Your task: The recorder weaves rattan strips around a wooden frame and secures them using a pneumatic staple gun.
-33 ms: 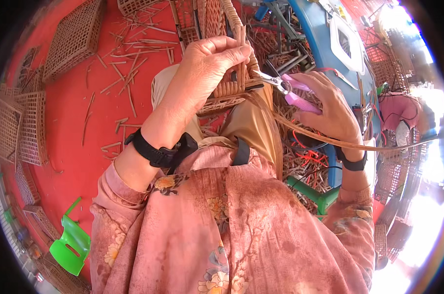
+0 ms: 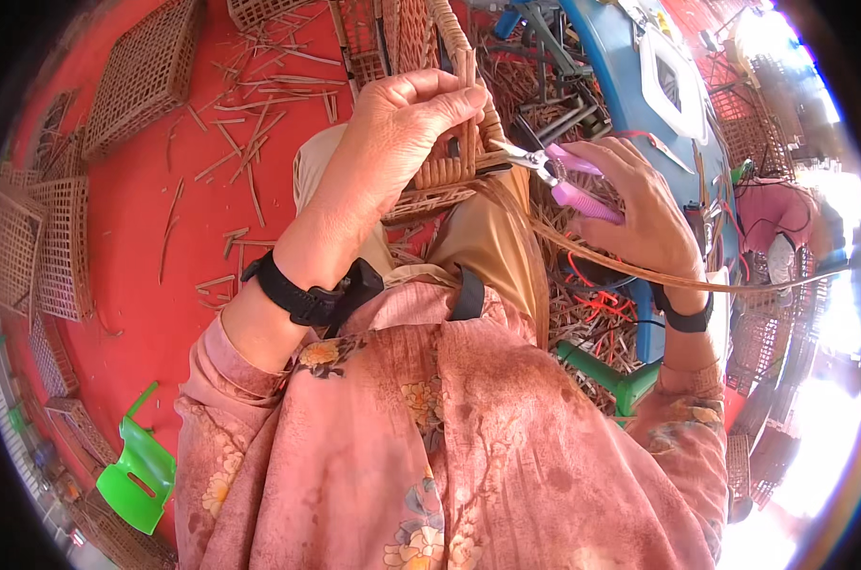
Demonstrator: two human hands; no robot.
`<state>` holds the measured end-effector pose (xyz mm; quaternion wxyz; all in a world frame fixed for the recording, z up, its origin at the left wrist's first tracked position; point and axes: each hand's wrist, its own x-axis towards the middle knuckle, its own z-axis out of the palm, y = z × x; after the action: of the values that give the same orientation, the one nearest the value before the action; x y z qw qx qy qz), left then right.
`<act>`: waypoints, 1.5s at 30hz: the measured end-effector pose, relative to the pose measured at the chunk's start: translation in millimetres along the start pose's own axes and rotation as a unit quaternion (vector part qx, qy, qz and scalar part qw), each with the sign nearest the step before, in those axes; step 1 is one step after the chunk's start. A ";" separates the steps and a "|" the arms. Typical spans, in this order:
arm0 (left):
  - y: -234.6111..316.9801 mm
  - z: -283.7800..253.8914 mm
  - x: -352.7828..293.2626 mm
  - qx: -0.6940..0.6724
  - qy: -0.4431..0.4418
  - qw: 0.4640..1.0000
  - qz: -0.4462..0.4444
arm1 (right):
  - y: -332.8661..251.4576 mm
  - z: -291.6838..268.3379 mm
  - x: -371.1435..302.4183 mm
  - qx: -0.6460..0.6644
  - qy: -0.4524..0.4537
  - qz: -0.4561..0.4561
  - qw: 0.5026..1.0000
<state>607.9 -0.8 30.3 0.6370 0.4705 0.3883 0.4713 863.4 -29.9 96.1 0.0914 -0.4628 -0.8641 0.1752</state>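
Between my knees stands a woven wicker frame, its rim wrapped in tan cane. My left hand pinches flat upright cane strips at its near end. My right hand is wrapped round the pink grips of a pair of shears. Their silver jaws are next to the frame's lower right corner, by a dark cane end; whether they touch it I cannot tell. A long brown cane strip runs from the corner area rightward, passing over my right wrist.
Loose cane offcuts litter the red floor. Lattice baskets stand at left, near a green plastic seat. At right are a blue table with a white frame-shaped lid, metal bars and a green leg.
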 end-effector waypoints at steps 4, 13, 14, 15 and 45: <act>1.3 0.0 -5.0 0.040 -0.010 0.997 0.058 | -6.4 -1.2 4.9 -0.067 0.014 -0.033 0.997; 5.9 -1.1 -12.0 0.053 -0.021 0.995 0.080 | -11.9 3.5 22.4 -0.113 0.021 -0.092 0.989; 5.7 -1.5 -12.1 0.054 -0.019 0.995 0.076 | -11.3 2.6 24.4 -0.129 0.008 -0.100 0.987; 5.5 -1.6 -11.9 0.052 -0.023 0.995 0.083 | -10.7 1.9 26.2 -0.151 -0.013 -0.096 0.984; -10.8 -5.0 -51.7 0.524 0.025 0.796 0.302 | 232.5 20.9 -63.0 -0.142 0.221 0.448 0.855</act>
<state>592.6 -50.8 21.3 0.1078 0.8138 0.4299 0.3760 1070.3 31.7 -13.0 0.1252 -0.8342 -0.5360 -0.0340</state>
